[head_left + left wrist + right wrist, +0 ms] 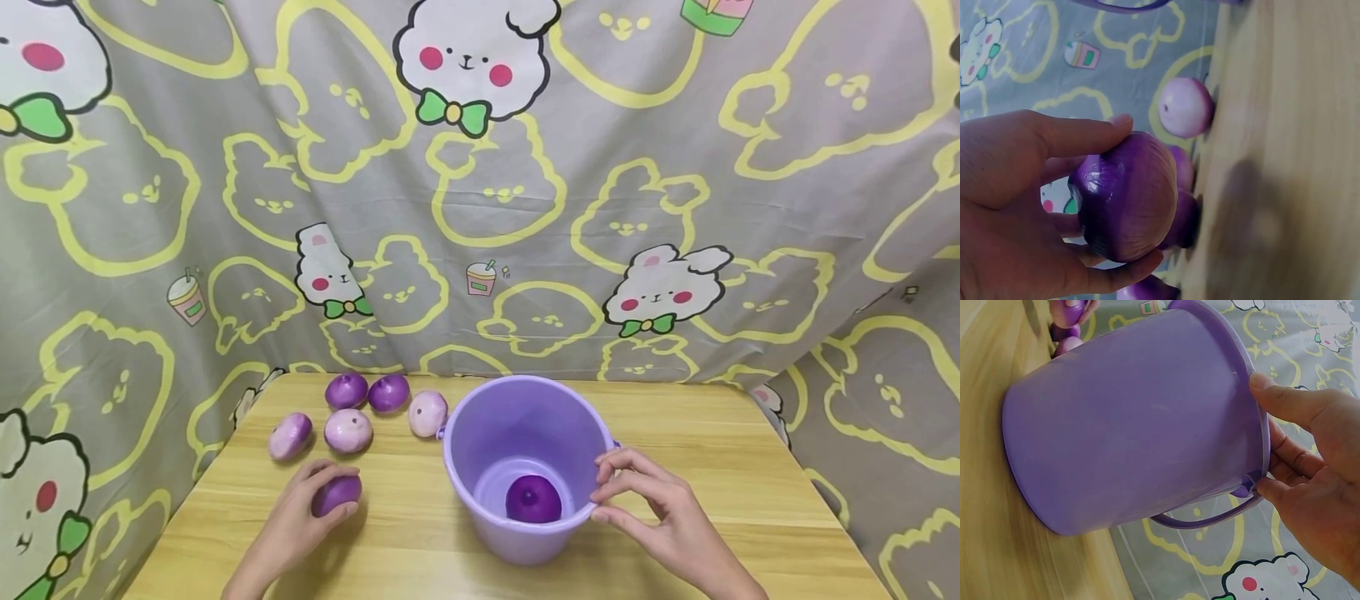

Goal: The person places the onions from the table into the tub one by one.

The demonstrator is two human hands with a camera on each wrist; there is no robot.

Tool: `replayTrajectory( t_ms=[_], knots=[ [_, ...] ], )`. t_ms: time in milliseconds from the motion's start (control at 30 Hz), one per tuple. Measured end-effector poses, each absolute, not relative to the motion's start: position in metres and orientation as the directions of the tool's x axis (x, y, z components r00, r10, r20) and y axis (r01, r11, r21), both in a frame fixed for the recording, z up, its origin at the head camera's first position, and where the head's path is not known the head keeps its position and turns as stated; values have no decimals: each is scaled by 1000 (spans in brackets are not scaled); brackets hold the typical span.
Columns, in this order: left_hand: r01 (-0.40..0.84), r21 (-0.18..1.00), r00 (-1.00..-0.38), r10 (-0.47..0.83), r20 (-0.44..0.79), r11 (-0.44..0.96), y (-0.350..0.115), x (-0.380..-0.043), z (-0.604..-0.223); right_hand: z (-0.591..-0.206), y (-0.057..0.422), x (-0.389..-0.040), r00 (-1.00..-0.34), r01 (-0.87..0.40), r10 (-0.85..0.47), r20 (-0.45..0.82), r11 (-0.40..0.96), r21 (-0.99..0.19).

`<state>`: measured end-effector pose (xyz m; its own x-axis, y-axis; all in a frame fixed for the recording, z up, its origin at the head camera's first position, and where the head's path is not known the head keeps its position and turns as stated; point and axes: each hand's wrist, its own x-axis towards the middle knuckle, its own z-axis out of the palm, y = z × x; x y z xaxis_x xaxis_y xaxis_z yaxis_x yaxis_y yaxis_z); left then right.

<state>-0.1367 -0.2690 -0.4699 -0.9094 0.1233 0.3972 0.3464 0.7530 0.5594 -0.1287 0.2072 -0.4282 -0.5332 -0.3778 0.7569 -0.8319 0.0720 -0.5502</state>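
In my left hand (pixel 303 508) is a purple onion (pixel 1132 194), gripped between thumb and fingers; the left wrist view shows it raised off the table. My right hand (pixel 660 508) pinches the right side of the rim of a purple bucket (pixel 1135 425), thumb outside and fingers at the inner edge. The bucket stands on the table, and one dark purple onion (pixel 534 498) lies on its floor. Beyond my left hand sit several more onions, among them a pale one (pixel 348 431) and a dark one (pixel 389 393); another pale onion (pixel 428 414) is beside the bucket.
The wooden table (pixel 405 533) carries everything. A grey curtain (pixel 510 317) with yellow outlines and white cartoon animals hangs behind and along both sides. The bucket's handle (pixel 1210 519) hangs down on its far side.
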Motion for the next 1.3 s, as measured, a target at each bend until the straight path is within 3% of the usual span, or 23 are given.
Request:
replayTrajectory(
  t_ms=[333,633,1033,1300],
  knots=[
    [378,546,-892,137,430,748,-266,-138,-460,-429,207,-128,-542,-828,-377,751,90,-553],
    [473,478,-836,206,508,740,-257,-145,-450,-430,207,-128,-541,-828,-378,751,81,-556],
    [491,516,-841,225,493,702,-247,-152,-437,-429,207,-129,-532,-832,-381,756,68,-551],
    [545,512,-803,237,547,664,-243,-159,-432,-428,207,-128,-536,-829,-385,751,69,-555]
  ],
)
